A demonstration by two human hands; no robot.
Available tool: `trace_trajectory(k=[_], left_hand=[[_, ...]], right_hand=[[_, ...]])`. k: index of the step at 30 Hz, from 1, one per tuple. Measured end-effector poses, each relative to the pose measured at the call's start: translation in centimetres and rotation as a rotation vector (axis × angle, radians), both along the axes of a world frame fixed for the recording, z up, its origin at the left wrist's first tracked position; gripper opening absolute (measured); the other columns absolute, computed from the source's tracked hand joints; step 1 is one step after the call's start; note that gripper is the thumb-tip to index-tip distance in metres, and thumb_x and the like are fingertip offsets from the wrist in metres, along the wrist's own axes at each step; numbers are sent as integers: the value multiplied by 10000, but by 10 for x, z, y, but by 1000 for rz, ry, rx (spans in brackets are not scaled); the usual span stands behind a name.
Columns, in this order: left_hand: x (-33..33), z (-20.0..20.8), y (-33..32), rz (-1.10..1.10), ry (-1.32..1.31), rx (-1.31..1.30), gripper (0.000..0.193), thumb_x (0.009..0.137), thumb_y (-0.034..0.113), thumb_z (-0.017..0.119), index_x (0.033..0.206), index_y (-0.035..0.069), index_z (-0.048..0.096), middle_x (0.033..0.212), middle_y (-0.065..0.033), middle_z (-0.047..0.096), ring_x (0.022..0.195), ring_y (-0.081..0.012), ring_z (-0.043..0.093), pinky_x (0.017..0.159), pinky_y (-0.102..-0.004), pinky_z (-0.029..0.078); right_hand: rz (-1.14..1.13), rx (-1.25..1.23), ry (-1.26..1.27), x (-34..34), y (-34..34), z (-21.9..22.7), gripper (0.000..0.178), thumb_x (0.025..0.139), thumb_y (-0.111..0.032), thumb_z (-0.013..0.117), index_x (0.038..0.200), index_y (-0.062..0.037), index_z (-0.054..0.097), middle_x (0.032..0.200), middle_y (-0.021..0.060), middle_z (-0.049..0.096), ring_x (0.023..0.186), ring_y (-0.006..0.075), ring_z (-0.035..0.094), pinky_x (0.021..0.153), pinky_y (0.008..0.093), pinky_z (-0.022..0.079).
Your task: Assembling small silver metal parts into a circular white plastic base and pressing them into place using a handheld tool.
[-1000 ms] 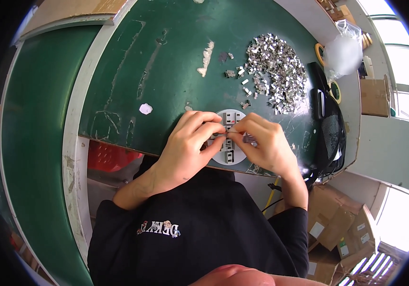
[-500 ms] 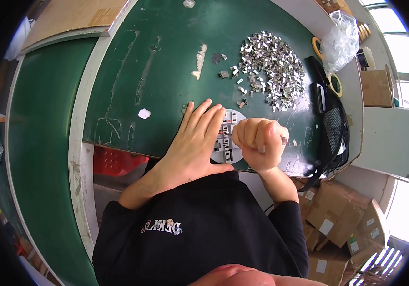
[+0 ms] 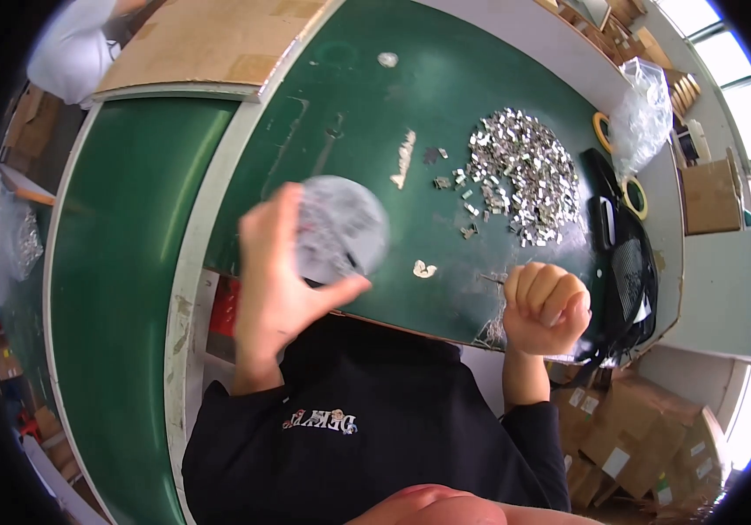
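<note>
A: Grey round disc-shaped fixture [image 3: 340, 229], blurred; I see it lifted off the green tabletop [image 3: 480, 114], held up in front of the near edge by my left hand [image 3: 283, 280]; thumb under its lower rim, fingers behind its left side, so that hand is pinching the disc.

B: And the right hand [image 3: 546, 306]?

A: Curled into a tight fist above the tabletop's near edge, apart from the disc; whether anything sits inside the fist I cannot tell.

B: What worries you from here?

A: The grip is at one side of the rim only; judging by the blur, the disc could tip or slip off the thumb, and it hangs over the tabletop's edge and my black shirt [image 3: 366, 429], so it could fall to the floor rather than back on the surface; if small parts sit in it, which the blur hides, they could spill.

B: Anything near it on the surface?

A: A heap of small shiny silver metal pieces [image 3: 524, 175] lies well to the right, with a few strays [image 3: 467, 229] between heap and fist; one pale scrap [image 3: 424, 269] lies just right of the disc; a careless sweep of the fist could scatter them; a black bag [image 3: 625, 262] rests at the far right edge, and rolls of yellow tape [image 3: 633, 197] beyond it.
</note>
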State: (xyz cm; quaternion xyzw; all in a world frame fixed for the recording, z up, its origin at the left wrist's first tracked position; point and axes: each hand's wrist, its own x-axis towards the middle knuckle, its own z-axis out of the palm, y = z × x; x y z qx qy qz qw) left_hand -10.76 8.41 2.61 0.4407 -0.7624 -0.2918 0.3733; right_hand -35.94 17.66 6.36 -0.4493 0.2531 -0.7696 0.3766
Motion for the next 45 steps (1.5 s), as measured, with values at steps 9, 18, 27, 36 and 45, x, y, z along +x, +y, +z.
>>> trace_trajectory(k=[9,18,27,36,45], left_hand=[[83,13,-51,1007,-586,-364,703,813,464,756,1227,-53,520,1185,-243,528,1074,-396,508,929,-502,424],[-63,-8,3,-338,112,-114,307,837,188,770,1080,26,678,1211,-98,639,1077,-256,604,941,-346,486],[-98,-46,25,-651,165,-20,155,900,114,671,1030,32,654,1013,-89,635,852,-250,586,787,-346,489],[-102,-49,26,-621,86,-86,155,890,122,675,1020,43,649,988,-72,609,817,-233,564,770,-327,472],[-99,-41,26,-642,38,-96,217,874,117,682,1076,46,642,1024,-69,599,835,-213,558,785,-308,466]], right_hand=[[-22,136,66,9,7,-20,386,930,-99,446,553,-120,367,499,32,387,450,118,300,424,260,297],[-36,242,-14,16,14,-33,445,998,-137,396,557,-158,332,479,-6,313,423,83,246,406,234,259],[-6,421,-527,14,18,-50,489,1050,-221,403,571,-176,314,498,-37,271,422,66,205,397,240,240],[256,532,-866,2,17,-55,469,1049,-206,407,586,-170,341,503,-34,289,423,76,209,395,238,237],[272,531,-876,6,17,-54,468,1050,-211,390,585,-163,356,501,-28,295,417,87,221,400,254,247]])
